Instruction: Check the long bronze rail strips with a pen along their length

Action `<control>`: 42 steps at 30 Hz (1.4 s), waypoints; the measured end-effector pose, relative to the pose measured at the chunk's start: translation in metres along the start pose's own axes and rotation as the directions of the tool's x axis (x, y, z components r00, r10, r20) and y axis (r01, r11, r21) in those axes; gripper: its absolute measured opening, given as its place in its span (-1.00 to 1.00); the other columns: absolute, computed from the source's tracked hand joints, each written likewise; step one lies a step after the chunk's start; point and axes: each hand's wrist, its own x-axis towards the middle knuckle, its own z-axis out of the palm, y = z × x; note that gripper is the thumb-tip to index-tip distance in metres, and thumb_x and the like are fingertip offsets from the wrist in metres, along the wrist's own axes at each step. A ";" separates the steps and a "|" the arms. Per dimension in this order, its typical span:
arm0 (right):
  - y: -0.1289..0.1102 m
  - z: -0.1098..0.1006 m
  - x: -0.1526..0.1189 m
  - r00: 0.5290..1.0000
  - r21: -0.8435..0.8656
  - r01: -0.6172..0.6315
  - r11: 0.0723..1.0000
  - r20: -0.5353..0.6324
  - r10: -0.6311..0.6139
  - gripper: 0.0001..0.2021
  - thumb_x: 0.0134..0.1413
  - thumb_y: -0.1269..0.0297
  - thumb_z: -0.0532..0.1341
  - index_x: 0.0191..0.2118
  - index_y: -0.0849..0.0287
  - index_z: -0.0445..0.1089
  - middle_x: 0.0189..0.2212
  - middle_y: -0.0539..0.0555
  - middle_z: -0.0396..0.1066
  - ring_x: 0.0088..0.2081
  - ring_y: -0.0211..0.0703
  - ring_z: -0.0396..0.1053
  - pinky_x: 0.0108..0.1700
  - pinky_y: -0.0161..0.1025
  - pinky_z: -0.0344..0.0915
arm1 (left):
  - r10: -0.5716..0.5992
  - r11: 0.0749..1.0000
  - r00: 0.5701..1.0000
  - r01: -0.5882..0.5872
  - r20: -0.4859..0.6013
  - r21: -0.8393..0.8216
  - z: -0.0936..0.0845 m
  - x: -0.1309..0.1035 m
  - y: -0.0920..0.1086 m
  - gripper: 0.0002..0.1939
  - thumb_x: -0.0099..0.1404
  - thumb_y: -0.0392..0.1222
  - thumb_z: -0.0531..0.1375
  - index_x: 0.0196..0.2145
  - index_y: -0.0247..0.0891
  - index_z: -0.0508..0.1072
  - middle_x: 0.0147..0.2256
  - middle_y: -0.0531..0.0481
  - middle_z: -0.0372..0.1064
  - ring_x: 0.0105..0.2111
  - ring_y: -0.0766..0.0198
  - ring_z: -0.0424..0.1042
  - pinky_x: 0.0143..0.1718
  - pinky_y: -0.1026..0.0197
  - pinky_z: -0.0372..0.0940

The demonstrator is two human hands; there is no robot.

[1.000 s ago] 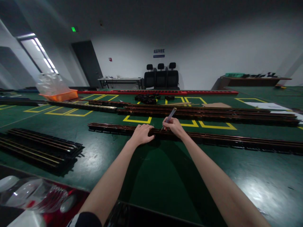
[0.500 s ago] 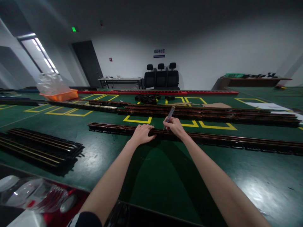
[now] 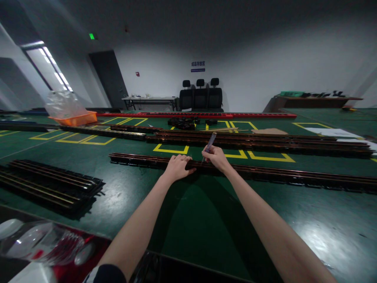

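Note:
A long, dark rail (image 3: 282, 175) with copper-coloured strips along it lies across the green table in front of me. My left hand (image 3: 178, 167) is laid over this rail, fingers over its far side and thumb stretched to the right along the near side. Just to its right, my right hand (image 3: 216, 157) pinches a slim screwdriver (image 3: 211, 142) with a clear handle. The tool leans slightly, handle up, and its thin shaft points down at the rail. Whether the tip touches the rail I cannot tell.
Behind lies a bundle of similar rails (image 3: 265, 142); shorter ones (image 3: 44, 184) lie at left. An orange tray (image 3: 79, 118) with a plastic bag stands at back left. Black parts (image 3: 182, 123) and white paper (image 3: 332, 132) are farther back. Plastic bottles (image 3: 44, 241) are at lower left.
The screwdriver and my right hand have shifted very slightly to the left. My left hand stays on the rail, almost unmoved.

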 end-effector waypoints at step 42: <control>0.009 -0.003 0.003 0.999 0.117 0.019 0.993 -0.029 -0.016 -0.83 -0.20 0.19 0.19 -0.53 0.18 0.27 -0.71 -0.07 0.26 -0.64 -0.29 0.23 -0.54 -0.33 0.15 | -0.006 0.998 0.999 0.004 -0.036 -0.061 -0.001 0.002 0.001 -0.66 0.21 0.03 0.08 -0.12 -0.16 0.41 -0.10 -0.06 0.45 -0.08 0.07 0.36 -0.03 -0.02 0.08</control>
